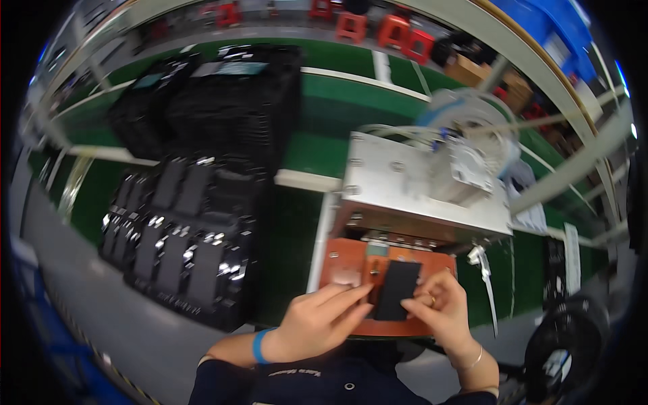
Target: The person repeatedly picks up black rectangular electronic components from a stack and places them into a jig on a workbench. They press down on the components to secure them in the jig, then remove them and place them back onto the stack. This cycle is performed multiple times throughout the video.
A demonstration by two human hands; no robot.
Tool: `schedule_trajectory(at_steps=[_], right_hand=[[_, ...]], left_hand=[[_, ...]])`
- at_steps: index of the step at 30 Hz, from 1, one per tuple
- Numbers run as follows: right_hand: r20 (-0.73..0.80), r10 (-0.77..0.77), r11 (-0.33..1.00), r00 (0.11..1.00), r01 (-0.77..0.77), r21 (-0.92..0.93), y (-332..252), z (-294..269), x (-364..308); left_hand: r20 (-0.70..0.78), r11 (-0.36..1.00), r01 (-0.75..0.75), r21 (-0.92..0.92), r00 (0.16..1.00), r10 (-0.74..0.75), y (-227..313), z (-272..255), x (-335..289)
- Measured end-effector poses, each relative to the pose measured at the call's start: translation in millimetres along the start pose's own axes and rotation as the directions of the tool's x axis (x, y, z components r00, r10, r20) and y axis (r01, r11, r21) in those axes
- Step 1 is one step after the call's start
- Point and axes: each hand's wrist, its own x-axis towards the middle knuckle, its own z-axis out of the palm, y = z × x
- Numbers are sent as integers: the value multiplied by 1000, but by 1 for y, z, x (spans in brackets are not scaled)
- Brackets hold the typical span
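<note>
Black slab lies on the orange plate, between the two hands, its long side running away from the person, far end leaning slightly right. Left hand: fingers stretched toward the slab's left edge, fingertips close together; cannot tell whether they touch it or pinch anything. Blue band on that wrist. Right hand: thumb tip at the slab's right edge, fingers bent; cannot tell whether it grips. Thin bracelet on that wrist.

Metal box stands just beyond the plate, with a white strip hanging near its right corner. To the left, black tray on the green table, holding several dark slabs; stacked black trays behind it. Far back: red stools, blurred
</note>
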Motion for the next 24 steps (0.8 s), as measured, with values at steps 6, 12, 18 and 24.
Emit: schedule_trajectory(at_steps=[6,12,18,24], right_hand=[[240,-381,910,893,408,-71,3,47,-15],[550,-437,626,712,680,-382,-13,47,-5],[706,-427,395,565,819,-417,-22,76,13],[795,-507,65,332,935,-349,-36,123,58]], left_hand=[[84,951,224,-212,974,-211,35,-61,-16],[-159,885,459,80,882,-444,6,-187,47],[4,765,608,211,782,-623,-88,-202,67],[-181,648,275,710,961,-209,-83,-219,64]])
